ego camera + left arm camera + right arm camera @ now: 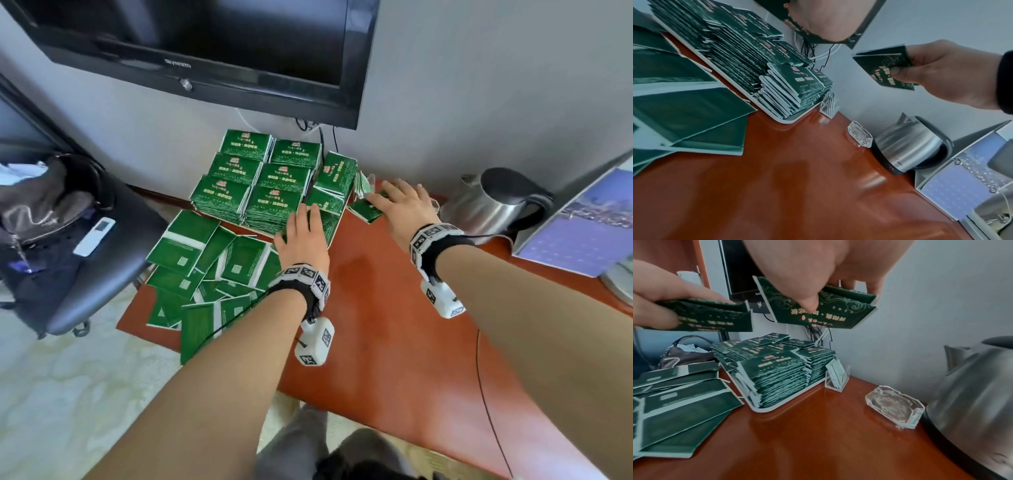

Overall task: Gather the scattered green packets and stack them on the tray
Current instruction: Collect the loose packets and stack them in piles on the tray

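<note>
**Green packets in both hands, above a nearly full tray**

Red-brown polished wood, the table (394,308), fills the near view, bare where the person's two forearms reach across it. Near the left edge lies a loose heap of large flat green sheets (205,270), overlapping at odd angles and not on the tray.

Further in, the left hand (301,240) pinches a small sheaf of green packets (713,316) between thumb and fingers, held level above the tray's near corner, probably so it can go down flat on a pile. Just to its right, the right hand (400,202) is clamped on its own green sheaf (885,68), thumb on the printed face, fingers behind, also raised off the table.

Beyond the hands sits the white tray (764,409), packed with neat stacks of packets (260,178) in rows, printed side up. This looks like a late stage of the gathering.

A clear card holder (837,379) and a glass ashtray (895,407) stand to the tray's right, then a steel kettle (493,202). A dark television (212,44) hangs on the far wall.
</note>
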Demonstrator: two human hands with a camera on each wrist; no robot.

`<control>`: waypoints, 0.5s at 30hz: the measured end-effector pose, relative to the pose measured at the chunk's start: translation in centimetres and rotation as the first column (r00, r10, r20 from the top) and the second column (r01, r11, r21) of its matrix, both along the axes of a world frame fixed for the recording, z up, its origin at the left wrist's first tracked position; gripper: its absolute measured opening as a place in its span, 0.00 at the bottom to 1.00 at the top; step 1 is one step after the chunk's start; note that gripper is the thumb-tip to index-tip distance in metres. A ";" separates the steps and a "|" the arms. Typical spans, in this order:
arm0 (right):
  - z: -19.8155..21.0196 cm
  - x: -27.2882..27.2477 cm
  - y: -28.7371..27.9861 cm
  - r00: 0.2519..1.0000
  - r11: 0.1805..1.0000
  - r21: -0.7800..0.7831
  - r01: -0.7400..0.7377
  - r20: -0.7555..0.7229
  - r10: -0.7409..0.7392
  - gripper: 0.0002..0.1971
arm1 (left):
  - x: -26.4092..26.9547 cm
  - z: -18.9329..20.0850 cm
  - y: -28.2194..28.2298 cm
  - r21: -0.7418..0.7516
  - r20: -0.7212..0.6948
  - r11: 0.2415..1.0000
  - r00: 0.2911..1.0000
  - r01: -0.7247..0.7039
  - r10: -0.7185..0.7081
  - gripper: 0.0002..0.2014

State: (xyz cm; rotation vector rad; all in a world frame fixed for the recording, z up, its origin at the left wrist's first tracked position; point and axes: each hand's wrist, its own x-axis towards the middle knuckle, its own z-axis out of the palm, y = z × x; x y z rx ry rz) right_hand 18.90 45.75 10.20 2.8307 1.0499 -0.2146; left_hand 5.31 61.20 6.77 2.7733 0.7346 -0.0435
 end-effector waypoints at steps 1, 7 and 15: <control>-0.3 0.9 0.3 1.000 1.000 -0.006 -0.007 -0.003 0.007 0.41 | 0.9 -0.3 0.0 0.003 -0.011 1.000 1.000 -0.001 0.001 0.42; -2.4 7.4 3.1 0.994 0.994 -0.016 -0.107 -0.037 0.106 0.42 | 5.9 -2.1 0.0 0.003 -0.070 0.995 0.993 -0.096 0.096 0.39; -6.0 15.1 9.1 0.911 0.911 0.046 -0.409 -0.042 0.411 0.48 | 9.8 -5.3 -0.8 0.056 -0.066 0.957 0.955 -0.285 0.288 0.37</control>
